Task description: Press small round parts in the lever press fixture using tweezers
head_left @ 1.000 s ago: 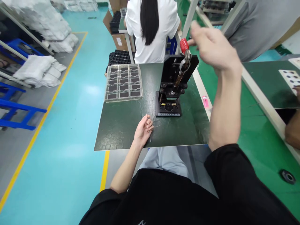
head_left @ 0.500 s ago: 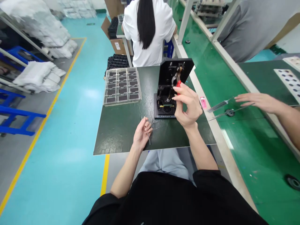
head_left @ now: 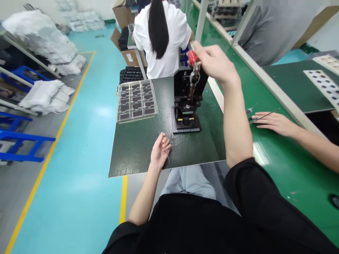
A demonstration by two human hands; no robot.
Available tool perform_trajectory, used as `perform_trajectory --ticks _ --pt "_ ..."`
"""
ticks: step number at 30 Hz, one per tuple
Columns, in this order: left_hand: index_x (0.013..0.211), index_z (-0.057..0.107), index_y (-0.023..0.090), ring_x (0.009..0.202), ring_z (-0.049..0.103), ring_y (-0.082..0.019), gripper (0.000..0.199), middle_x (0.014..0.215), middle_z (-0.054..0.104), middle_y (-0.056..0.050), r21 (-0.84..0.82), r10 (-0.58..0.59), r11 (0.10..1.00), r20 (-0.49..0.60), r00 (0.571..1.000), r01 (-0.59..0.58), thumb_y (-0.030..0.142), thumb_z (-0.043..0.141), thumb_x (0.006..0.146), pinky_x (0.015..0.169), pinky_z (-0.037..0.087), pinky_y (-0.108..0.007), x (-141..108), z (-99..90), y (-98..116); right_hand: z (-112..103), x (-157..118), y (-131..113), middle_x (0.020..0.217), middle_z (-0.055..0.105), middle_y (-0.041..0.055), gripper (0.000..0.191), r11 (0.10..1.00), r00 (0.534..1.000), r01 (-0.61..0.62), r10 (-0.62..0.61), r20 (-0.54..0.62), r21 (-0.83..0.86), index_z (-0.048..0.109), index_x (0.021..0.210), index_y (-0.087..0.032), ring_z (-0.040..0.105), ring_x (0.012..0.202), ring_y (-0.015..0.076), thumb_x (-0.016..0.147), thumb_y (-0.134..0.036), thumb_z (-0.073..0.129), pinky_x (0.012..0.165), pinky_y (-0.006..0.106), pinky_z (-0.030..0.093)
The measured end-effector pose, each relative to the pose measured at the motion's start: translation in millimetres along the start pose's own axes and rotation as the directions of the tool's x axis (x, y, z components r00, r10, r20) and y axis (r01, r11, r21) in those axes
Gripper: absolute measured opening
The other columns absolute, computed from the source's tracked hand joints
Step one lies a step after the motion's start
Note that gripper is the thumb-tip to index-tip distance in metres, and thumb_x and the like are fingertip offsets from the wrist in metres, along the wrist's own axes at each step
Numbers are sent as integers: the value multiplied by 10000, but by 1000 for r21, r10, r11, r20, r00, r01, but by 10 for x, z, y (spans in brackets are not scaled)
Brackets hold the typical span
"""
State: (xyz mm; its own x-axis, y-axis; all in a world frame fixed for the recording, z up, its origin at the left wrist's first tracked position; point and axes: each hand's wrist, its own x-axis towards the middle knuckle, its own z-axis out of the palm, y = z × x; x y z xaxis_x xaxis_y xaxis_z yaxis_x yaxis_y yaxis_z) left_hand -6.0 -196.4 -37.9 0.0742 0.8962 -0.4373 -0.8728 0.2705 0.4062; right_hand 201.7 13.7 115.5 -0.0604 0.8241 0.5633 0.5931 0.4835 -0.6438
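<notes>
Gripping the red handle (head_left: 192, 56) with my right hand (head_left: 215, 63), thin tool (head_left: 167, 156) in my left hand (head_left: 159, 147), I judge the round piece (head_left: 186, 122) not yet out of the press (head_left: 182, 100).

Cannot judge the partly hidden grip of the right hand (head_left: 215, 65) on the red handle (head_left: 192, 56), see the thin rod (head_left: 167, 155) within the left hand (head_left: 159, 150), or read the tiny lettering (head_left: 186, 130) on the press (head_left: 181, 98). Lose to the edges the head of the white-shirted co-worker (head_left: 172, 44) and part of the black ring (head_left: 335, 200).
</notes>
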Motion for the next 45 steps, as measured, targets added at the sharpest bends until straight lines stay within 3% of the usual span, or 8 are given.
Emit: perform_trajectory --ticks 5,9,12,19,23,28,35,45 --pt "863 603 138 433 365 -10 146 604 369 89 -3 -1 1000 2 1000 1 155 612 1008 403 318 -102 14 -23 -8 145 -1157 257 873 715 48 566 977 915 -171 110 -387 -126 658 993 -147 698 805 137 1119 -478 216 774 305 541" --pt "866 604 133 435 371 -6 141 606 370 91 7 -10 1000 7 1000 10 155 622 1004 401 313 -99 20 -30 -5 460 -2051 117 858 718 76 445 891 950 -310 284 -127 -332 667 983 -183 664 855 238 998 -611 543 729 345 509" --pt "864 597 136 429 370 -9 181 596 369 89 -6 -11 1000 16 1000 11 151 555 1039 398 315 -99 7 -30 20 669 -2129 -77 1093 717 177 476 817 939 -253 335 70 -519 665 1096 -140 620 1058 321 970 -594 594 811 386 504" --pt "874 581 138 428 401 -15 305 581 381 84 -28 13 1000 10 1000 -12 154 382 1104 400 323 -107 -5 -23 101 694 -1779 -246 1146 711 223 390 748 851 -312 494 177 -586 673 1154 -74 643 1093 324 973 -412 600 875 390 529" --pt "897 580 137 432 411 -16 272 582 388 85 -9 11 1000 34 999 -10 156 401 1102 411 332 -103 18 -65 127 386 -2026 -241 1093 745 124 334 858 894 -322 415 170 -399 698 1170 -152 682 1051 267 931 -383 666 921 366 541" --pt "913 568 145 451 428 -23 205 600 415 82 -9 -2 1000 120 993 3 145 454 1083 443 368 -116 40 -131 155 -524 -2565 -158 1013 753 61 318 943 953 -301 302 -15 -145 711 1147 -213 704 887 210 899 -411 713 812 345 574" --pt "921 570 154 470 426 -24 189 610 426 78 10 -11 1000 137 990 10 150 469 1081 460 364 -117 30 -105 152 -1820 -2389 1041 622 525 -6 213 630 817 -577 442 -370 -520 612 686 -232 516 646 175 742 -248 816 723 378 419" --pt "888 586 146 445 399 -21 192 596 386 85 15 20 1000 42 999 -20 156 507 1063 430 336 -106 23 -69 126 -1587 -2228 1889 625 429 -60 373 696 784 -605 435 -443 -386 455 609 -299 428 656 145 744 -257 800 743 335 399"
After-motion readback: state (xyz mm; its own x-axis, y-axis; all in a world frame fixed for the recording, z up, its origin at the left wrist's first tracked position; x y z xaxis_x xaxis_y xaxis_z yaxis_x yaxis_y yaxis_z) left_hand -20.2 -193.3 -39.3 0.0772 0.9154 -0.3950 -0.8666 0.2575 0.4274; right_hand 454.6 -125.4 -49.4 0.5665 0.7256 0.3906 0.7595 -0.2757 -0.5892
